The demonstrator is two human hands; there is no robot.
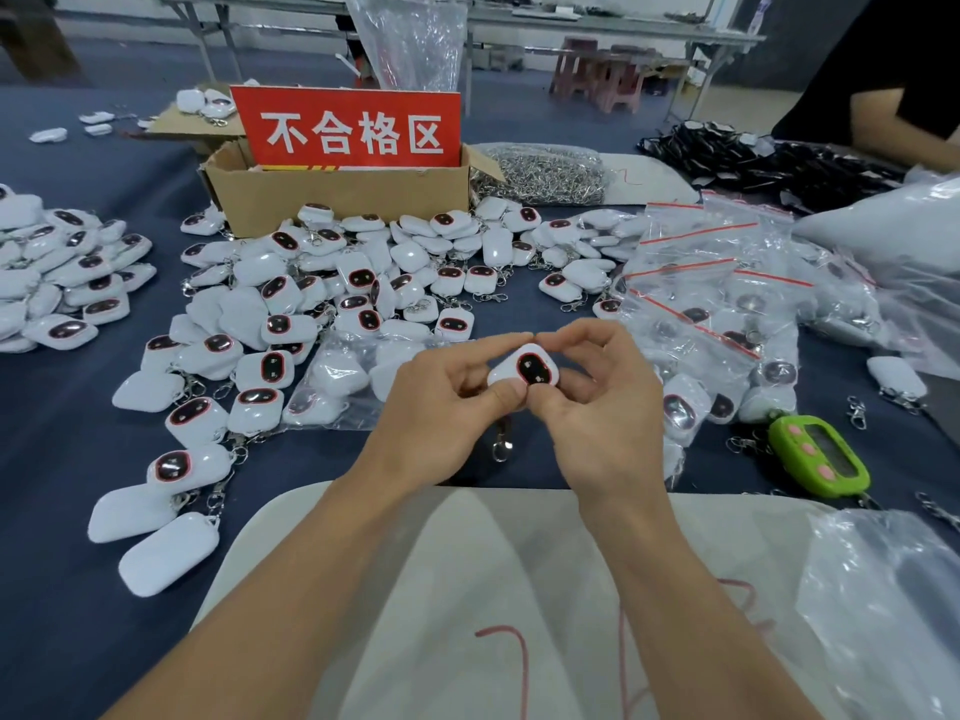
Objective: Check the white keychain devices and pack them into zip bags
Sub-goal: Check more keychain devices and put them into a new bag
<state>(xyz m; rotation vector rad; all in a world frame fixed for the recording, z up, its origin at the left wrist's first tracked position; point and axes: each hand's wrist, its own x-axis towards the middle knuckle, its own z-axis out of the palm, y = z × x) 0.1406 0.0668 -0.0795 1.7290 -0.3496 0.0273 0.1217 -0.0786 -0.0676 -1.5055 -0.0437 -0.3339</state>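
Both my left hand [441, 402] and right hand [608, 407] pinch one white device [524, 368] between curled fingers [501, 394], checking it. Past my fingers a heap [322, 293] lies unpacked; right of them some zip bags [727, 345] look filled. Much remains, I judge.

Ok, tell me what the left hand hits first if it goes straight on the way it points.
The right hand. The left hand points up and right, pinching the white keychain device with the dark oval face, and the right hand grips that device just beyond, index fingertips apparently touching.
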